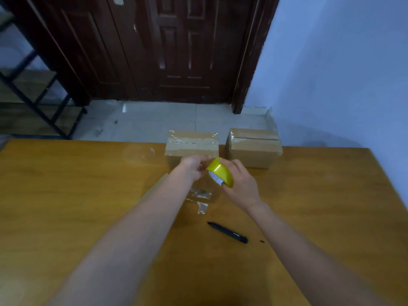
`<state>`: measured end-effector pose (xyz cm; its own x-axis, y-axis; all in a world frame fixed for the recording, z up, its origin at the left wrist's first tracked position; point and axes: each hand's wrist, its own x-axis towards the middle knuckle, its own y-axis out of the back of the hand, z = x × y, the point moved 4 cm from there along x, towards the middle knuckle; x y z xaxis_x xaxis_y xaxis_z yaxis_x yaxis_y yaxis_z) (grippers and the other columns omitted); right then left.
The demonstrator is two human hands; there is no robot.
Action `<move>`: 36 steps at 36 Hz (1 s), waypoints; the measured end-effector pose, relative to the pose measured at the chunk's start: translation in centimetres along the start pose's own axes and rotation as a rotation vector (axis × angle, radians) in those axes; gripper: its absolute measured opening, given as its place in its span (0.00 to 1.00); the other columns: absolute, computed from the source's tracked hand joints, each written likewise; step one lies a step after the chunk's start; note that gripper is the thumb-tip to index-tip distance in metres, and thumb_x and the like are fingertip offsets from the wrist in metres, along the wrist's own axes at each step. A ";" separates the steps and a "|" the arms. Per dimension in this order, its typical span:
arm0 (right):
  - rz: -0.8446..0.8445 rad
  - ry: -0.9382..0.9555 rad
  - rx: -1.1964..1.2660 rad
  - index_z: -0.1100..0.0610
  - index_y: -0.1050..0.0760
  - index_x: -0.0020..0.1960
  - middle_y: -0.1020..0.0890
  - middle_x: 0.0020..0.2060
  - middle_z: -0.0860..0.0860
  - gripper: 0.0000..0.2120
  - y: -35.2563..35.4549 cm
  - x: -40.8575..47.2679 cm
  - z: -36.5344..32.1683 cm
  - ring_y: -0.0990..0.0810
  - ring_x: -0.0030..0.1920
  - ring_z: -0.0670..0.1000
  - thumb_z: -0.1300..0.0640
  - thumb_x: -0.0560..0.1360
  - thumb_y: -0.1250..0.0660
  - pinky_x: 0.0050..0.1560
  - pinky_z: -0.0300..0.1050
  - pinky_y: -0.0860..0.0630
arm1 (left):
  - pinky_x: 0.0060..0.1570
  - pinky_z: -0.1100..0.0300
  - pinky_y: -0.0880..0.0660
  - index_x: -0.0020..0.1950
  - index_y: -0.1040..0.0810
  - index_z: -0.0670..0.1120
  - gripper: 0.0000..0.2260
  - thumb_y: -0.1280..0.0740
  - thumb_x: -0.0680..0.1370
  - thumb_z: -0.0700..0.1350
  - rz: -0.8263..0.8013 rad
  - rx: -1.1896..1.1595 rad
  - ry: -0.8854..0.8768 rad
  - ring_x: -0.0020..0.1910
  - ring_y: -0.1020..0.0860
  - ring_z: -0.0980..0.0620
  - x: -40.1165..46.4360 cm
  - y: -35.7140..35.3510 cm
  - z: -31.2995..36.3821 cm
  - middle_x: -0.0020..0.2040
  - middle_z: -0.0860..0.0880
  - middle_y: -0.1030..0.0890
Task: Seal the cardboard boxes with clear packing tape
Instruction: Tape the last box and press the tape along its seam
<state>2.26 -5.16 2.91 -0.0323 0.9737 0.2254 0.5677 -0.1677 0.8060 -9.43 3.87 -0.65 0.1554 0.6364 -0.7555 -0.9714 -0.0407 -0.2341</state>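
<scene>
The right hand (239,184) holds the tape roll (220,172) with its fingers curled around the yellow ring, just near the 2 boxes. The left hand (194,165) is to the left of the roll, and its fingers are pinched together, as it seems on the free end of the clear tape; the strip itself is too transparent to be sure.

To do this step well, I think the strip should be drawn out straight and tight and kept from folding on itself, then laid centered over the seam of the left box (191,144) and pressed flat.

The right box (254,145) stands beside it at the far edge of the table (66,195). Nearer lie tape scraps (201,196) and a black pen (227,232).

No brand or writing can be read; the white label inside the roll is blurred.
</scene>
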 end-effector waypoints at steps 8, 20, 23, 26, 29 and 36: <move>-0.018 0.160 -0.013 0.51 0.32 0.64 0.22 0.49 0.54 0.26 -0.4 2.1 -4.7 0.22 0.45 0.54 0.55 0.66 0.39 0.32 0.41 0.23 | 0.34 0.58 0.28 0.42 0.26 0.46 0.09 0.36 0.78 0.33 0.084 0.194 -0.245 0.30 0.26 0.52 -3.6 5.1 4.2 0.34 0.48 0.24; -0.021 0.239 0.002 0.54 0.35 0.65 0.24 0.48 0.56 0.33 -1.8 1.6 -7.4 0.22 0.38 0.56 0.63 0.63 0.26 0.28 0.41 0.27 | 0.24 0.61 0.24 0.41 0.29 0.44 0.11 0.37 0.77 0.29 0.239 -0.119 -0.383 0.30 0.26 0.50 -5.5 7.7 4.8 0.35 0.46 0.26; -0.054 0.156 0.008 0.58 0.31 0.66 0.24 0.51 0.58 0.31 -2.2 1.1 -7.7 0.21 0.38 0.60 0.60 0.64 0.29 0.29 0.44 0.28 | 0.26 0.63 0.24 0.40 0.29 0.45 0.12 0.37 0.76 0.28 0.312 -0.084 -0.441 0.31 0.27 0.51 -5.1 7.5 4.3 0.36 0.47 0.26; -0.118 0.097 -0.100 0.59 0.32 0.68 0.25 0.55 0.57 0.29 -2.3 0.8 -7.7 0.21 0.41 0.60 0.57 0.68 0.31 0.32 0.44 0.29 | 0.23 0.68 0.27 0.42 0.29 0.42 0.11 0.39 0.76 0.27 0.363 -0.122 -0.488 0.32 0.28 0.50 -5.0 7.2 4.0 0.37 0.46 0.26; -0.298 0.006 -0.288 0.54 0.40 0.72 0.30 0.62 0.53 0.29 -2.7 0.3 -7.1 0.21 0.47 0.57 0.52 0.74 0.35 0.39 0.45 0.26 | 0.26 0.65 0.26 0.46 0.28 0.41 0.09 0.37 0.75 0.28 0.394 -0.083 -0.519 0.32 0.27 0.52 -4.7 7.1 4.5 0.36 0.47 0.26; -0.557 -0.104 -0.363 0.60 0.37 0.61 0.25 0.51 0.57 0.18 -2.4 0.6 -7.3 0.23 0.49 0.61 0.55 0.76 0.38 0.34 0.46 0.35 | 0.41 0.56 0.24 0.40 0.27 0.46 0.13 0.36 0.74 0.28 0.403 0.118 -0.555 0.33 0.24 0.49 -3.8 7.7 3.3 0.34 0.49 0.25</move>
<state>-5.18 -5.28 5.09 -0.1505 0.9365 -0.3167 0.1757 0.3406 0.9236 -18.09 3.66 2.44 -0.3054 0.8905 -0.3373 -0.9521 -0.2921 0.0908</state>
